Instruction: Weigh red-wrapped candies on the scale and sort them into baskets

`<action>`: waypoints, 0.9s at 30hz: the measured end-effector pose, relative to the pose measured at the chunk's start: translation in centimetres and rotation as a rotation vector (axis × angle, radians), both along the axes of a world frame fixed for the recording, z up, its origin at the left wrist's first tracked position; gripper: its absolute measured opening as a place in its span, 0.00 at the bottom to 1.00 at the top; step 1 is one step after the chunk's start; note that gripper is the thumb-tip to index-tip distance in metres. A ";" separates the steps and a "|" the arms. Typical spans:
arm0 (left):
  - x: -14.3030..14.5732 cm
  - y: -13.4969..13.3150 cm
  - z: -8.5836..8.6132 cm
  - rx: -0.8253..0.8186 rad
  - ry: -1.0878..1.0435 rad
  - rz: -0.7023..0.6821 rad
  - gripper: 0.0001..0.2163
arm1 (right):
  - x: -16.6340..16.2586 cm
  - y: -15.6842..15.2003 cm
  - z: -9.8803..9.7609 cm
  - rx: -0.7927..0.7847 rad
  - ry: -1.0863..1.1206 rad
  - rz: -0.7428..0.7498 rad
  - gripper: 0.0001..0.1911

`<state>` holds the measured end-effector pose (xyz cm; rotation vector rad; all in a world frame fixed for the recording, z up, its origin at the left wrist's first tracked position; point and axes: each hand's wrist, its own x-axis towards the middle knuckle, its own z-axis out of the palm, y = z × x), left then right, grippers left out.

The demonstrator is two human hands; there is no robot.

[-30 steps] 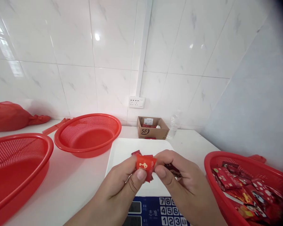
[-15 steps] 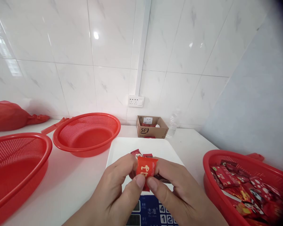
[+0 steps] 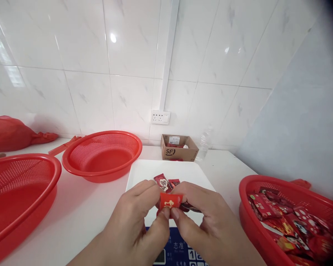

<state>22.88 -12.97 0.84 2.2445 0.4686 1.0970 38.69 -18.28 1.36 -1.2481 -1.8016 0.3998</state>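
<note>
Both of my hands pinch one small red packet (image 3: pixel 170 201) with a white mark, held just above the white pan (image 3: pixel 144 171) of a weighing scale. My left hand (image 3: pixel 140 218) grips its left end between thumb and fingers. My right hand (image 3: pixel 202 221) grips the right end the same way. A few more red packets (image 3: pixel 163 183) lie on the pan behind my fingers. The scale's blue keypad (image 3: pixel 180 249) shows below my hands, partly hidden by them.
A red basket (image 3: pixel 291 221) full of red packets stands at the right. Two red baskets, one at the far left (image 3: pixel 19 192) and one behind it (image 3: pixel 101 155), hold nothing. A cardboard box (image 3: pixel 179 147), a clear bottle (image 3: pixel 204 146) and a red bag (image 3: pixel 11 133) sit by the tiled wall.
My hands have come closer together and lower over the scale pan, both still pinching the red packet. The packets lying on the pan now show more behind my fingers.
</note>
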 end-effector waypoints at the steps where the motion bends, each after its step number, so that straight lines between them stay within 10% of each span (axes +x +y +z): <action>1: 0.0 0.0 0.0 0.012 -0.003 0.002 0.09 | 0.0 0.0 -0.1 0.004 0.003 0.002 0.07; 20: 0.4 -0.3 0.3 -0.197 -0.153 -0.135 0.09 | -0.8 0.5 -0.5 0.141 0.134 0.053 0.07; 27: -0.1 0.0 -0.2 -0.267 -0.127 -0.113 0.09 | -0.9 -0.2 0.5 -0.097 0.167 -0.027 0.09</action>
